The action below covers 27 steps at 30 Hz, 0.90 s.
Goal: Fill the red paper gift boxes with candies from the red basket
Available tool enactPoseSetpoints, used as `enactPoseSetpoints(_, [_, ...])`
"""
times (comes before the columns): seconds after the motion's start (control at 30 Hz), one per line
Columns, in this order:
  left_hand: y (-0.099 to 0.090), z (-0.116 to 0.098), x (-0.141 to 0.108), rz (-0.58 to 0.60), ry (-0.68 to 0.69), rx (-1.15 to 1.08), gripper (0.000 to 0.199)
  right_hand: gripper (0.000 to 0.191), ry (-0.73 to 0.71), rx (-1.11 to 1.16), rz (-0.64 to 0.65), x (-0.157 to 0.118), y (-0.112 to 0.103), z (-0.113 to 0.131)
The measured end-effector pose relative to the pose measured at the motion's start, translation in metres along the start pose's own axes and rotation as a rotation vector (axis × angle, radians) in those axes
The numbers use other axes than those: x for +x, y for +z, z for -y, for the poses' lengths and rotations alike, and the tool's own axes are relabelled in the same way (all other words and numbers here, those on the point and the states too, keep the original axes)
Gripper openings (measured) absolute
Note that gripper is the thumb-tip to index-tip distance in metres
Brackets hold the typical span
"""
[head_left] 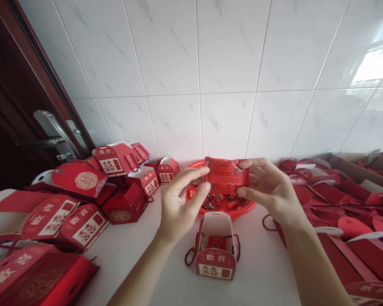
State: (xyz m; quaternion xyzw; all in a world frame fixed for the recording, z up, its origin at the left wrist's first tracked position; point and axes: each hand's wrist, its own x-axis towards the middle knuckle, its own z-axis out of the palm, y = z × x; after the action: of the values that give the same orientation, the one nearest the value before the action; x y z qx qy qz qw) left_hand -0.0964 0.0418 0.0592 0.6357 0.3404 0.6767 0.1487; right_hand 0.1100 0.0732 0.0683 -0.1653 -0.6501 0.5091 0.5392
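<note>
A red candy packet (225, 175) with dark printing is stretched between my two hands, above a red bowl (252, 207) of wrapped candies. My left hand (180, 204) pinches its left end between thumb and fingers. At the right end, my right hand (272, 191) grips it the same way. Just below the packet stands a small red gift box (215, 265) with white characters and cord handles. Its top is open, and a red wrapped piece (217, 243) shows inside. The packet and my hands hide part of the bowl.
Red gift boxes, such as one with a round gold emblem (86, 180), crowd the left of the white table (258, 272). More red boxes (354, 221) are packed along the right. Behind is a tiled wall (226, 55); a dark door with a handle (51, 136) is at left.
</note>
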Motion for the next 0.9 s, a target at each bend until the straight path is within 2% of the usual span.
enactPoseSetpoints(0.2, [0.0003,0.002,-0.0021,0.001,0.009,0.003,0.024,0.034,-0.006,-0.009,-0.017,-0.0003,-0.0006,-0.0008])
enactPoseSetpoints(0.47, [-0.0025,0.0037,-0.0013,0.081,0.122,0.059,0.026,0.032,-0.025,-0.03,-0.032,-0.0002,-0.0011,-0.0005])
enactPoseSetpoints(0.9, [-0.0023,0.0033,-0.0022,0.071,0.091,0.076,0.027,0.031,-0.055,-0.032,-0.032,-0.0008,-0.0011,-0.0015])
